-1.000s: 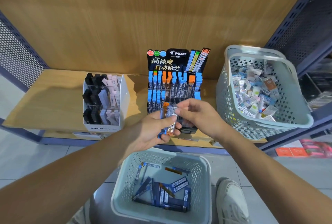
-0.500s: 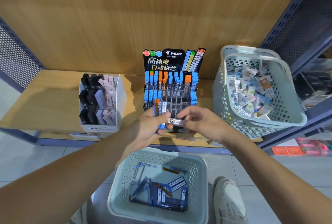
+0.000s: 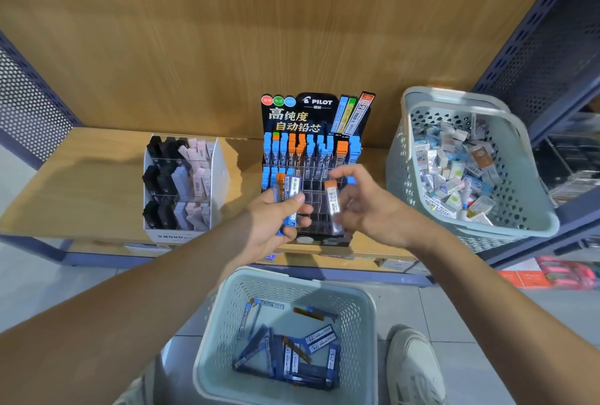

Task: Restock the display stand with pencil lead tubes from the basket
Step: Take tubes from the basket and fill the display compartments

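Your L hand (image 3: 271, 229) curls round a bunch of lead tubes (image 3: 290, 186), thumb across the front. Your R hand (image 3: 373, 209) pinches one orange-capped tube (image 3: 332, 200) upright btwn thumb & fingers, just in front of the display stand (image 3: 311, 112). Loose tubes (image 3: 292, 359) lie in the near basket (image 3: 212, 336).

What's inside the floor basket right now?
The floor basket holds loose pencil lead tubes, mostly blue, a few orange, piled crosswise. Anything beneath the pile is covered.
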